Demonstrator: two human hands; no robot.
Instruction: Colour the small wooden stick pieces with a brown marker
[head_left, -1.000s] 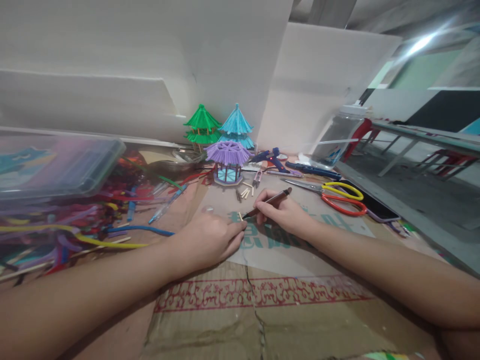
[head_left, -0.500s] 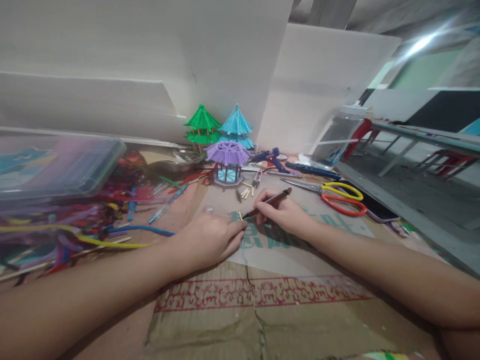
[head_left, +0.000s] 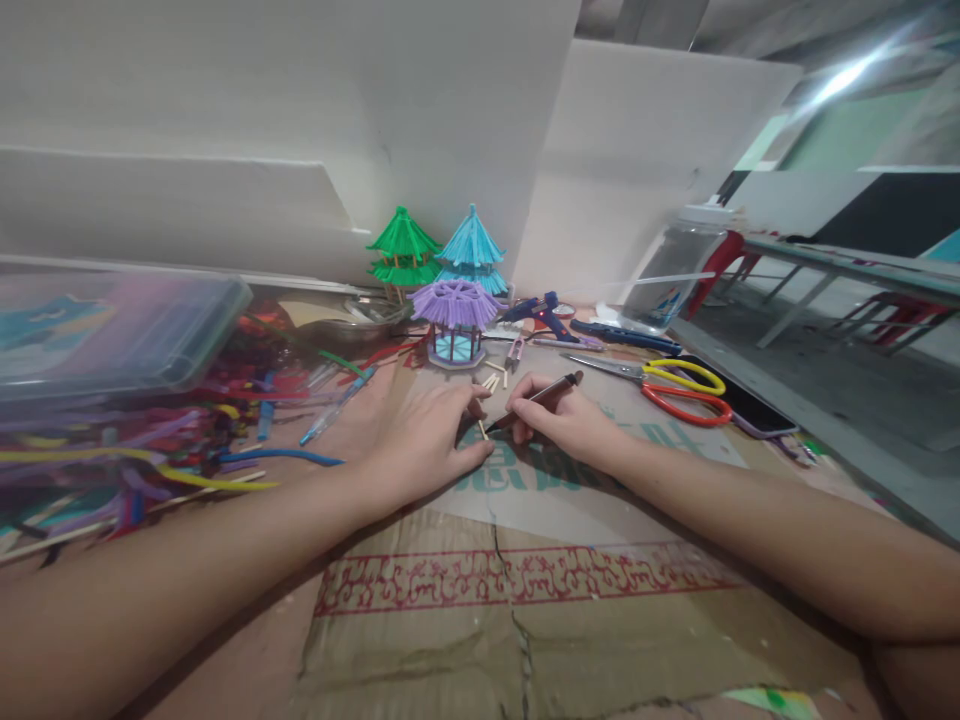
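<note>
My right hand point(head_left: 551, 415) is closed round a dark brown marker point(head_left: 544, 393), its tip pointing down and left at a short pale stick point(head_left: 484, 429). This stick lies on the printed sheet point(head_left: 600, 505). My left hand point(head_left: 435, 430) rests on the sheet with thumb and fingers apart, the thumb tip beside the stick's lower end. Several more short sticks point(head_left: 491, 381) lie just beyond my hands. Behind them stands a small purple-roofed pavilion point(head_left: 457, 305) with a pale blue floor.
Green point(head_left: 403, 245) and blue point(head_left: 472, 245) pavilions stand behind. Scissors point(head_left: 675, 385), a glue gun point(head_left: 547, 315), a phone point(head_left: 739, 400) and a clear bottle point(head_left: 667, 275) are at the right. A plastic box point(head_left: 180, 330) sits over coloured pipe cleaners at the left.
My left hand has opened, its fingers reaching forward and apart from the thumb, uncovering more of the stick. My right hand keeps the marker in nearly the same place.
</note>
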